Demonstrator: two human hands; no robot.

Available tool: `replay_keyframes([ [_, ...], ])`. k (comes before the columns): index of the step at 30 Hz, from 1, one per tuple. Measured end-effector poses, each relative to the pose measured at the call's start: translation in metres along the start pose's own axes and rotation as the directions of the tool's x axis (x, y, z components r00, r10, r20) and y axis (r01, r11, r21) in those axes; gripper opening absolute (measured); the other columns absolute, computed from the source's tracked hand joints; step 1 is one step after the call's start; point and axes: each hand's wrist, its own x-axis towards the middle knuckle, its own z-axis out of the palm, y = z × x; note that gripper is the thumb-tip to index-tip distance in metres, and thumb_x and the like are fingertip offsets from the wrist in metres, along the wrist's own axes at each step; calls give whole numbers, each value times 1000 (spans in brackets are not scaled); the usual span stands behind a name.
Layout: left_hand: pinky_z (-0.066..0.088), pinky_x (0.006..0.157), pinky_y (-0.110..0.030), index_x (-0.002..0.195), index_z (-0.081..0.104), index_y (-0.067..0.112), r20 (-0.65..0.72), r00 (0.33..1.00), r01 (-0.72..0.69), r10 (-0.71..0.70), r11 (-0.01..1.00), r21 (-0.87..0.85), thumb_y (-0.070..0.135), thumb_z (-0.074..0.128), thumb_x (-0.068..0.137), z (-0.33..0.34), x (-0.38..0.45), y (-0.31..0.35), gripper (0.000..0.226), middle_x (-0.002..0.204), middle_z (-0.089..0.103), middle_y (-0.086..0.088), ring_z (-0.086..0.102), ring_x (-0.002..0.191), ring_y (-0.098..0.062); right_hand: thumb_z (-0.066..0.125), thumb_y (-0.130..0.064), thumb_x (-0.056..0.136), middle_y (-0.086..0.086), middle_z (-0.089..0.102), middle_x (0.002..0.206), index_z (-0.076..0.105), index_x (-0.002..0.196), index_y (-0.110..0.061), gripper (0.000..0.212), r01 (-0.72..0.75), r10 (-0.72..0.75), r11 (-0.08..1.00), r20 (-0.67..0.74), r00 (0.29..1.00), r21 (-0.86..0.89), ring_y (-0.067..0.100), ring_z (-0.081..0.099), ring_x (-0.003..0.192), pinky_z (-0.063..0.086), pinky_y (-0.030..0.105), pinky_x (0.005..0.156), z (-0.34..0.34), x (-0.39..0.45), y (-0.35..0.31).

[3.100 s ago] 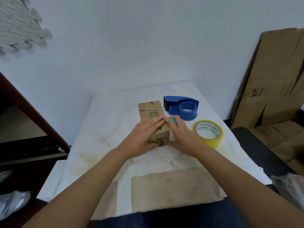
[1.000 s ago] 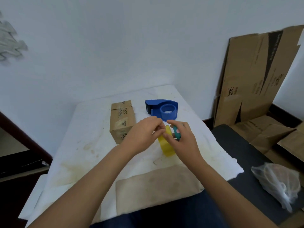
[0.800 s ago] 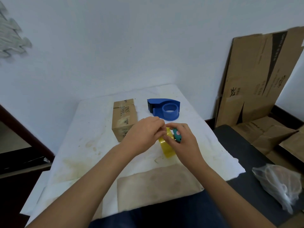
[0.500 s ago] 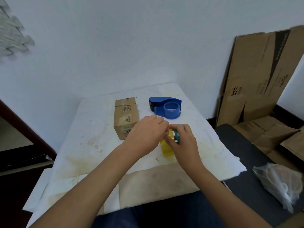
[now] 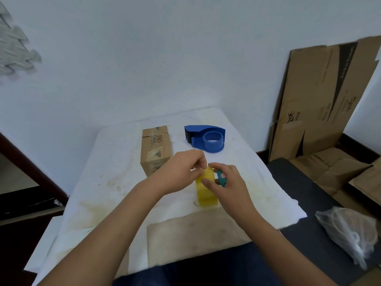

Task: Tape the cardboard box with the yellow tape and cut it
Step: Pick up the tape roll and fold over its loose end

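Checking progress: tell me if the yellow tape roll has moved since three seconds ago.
Yes. The yellow tape roll left its flat spot right of the blue dispenser, now upright between both hands, nearer the person.

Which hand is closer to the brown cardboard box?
Left. The left hand hovers just right of the brown cardboard box; the right hand sits farther right, beyond the yellow tape roll.

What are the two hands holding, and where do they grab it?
The right hand grips the yellow tape roll by its side, a small teal tool tucked in too. The left hand pinches at the roll's top edge.
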Motion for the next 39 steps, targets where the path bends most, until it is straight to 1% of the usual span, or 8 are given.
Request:
replay_keyframes([
  [5,55,78,-34,95,57,21,-20,1000,16,-14,997,80,23,53,98,0,-2,5,5,99,67,2,60,88,-15,69,-33,84,-4,51,113,57,125,-29,43,4,-4,1000,-17,1000,-22,7,54,92,41,8,69,1,1,-2],
  [9,52,76,-31,96,54,22,-14,1000,13,-12,994,107,24,49,100,2,-2,11,6,100,66,-1,59,87,-16,69,-35,84,-5,52,111,56,126,-29,44,5,-7,998,-33,999,-59,5,52,89,39,6,65,0,0,0],
  [12,53,79,-32,95,52,21,1,1000,1,-1,994,110,24,48,100,2,-2,13,7,102,65,-1,59,90,-17,68,-36,85,-5,52,112,55,127,-29,44,-12,10,998,-29,1000,-67,8,51,97,38,7,68,0,1,2],
  [17,54,85,-40,97,56,21,-43,998,-38,39,999,9,24,50,99,5,0,16,7,108,64,2,63,97,-16,65,-39,86,-2,53,117,56,126,-25,44,-55,53,996,-35,998,-66,11,52,103,40,19,83,-7,10,3],
  [22,57,86,-28,90,59,29,-62,997,21,-36,974,-226,28,59,95,6,2,5,5,113,61,9,65,94,-2,67,-40,84,-5,49,115,60,115,-27,35,64,-65,993,-5,998,-102,6,52,95,40,8,71,-10,12,5],
  [28,54,83,-20,95,61,29,-80,994,50,-79,948,-314,31,63,92,10,3,0,3,108,59,16,62,100,-2,64,-34,88,-7,52,110,59,108,-28,21,231,-227,971,64,972,-56,-5,53,100,45,6,79,-17,19,-2],
  [34,56,78,-18,97,65,34,-104,983,93,-151,897,-432,27,63,93,17,2,-8,8,97,68,16,66,89,2,66,-24,88,-7,55,111,57,106,-34,23,237,-237,971,12,971,-16,-9,52,101,43,0,79,-17,25,4],
  [39,55,80,-15,106,67,33,-125,976,89,-180,848,-523,23,64,93,23,-3,-9,17,101,69,10,65,93,1,67,-15,87,-8,56,112,58,109,-34,30,252,-251,966,-26,968,64,-2,62,93,49,8,82,-14,24,4],
])
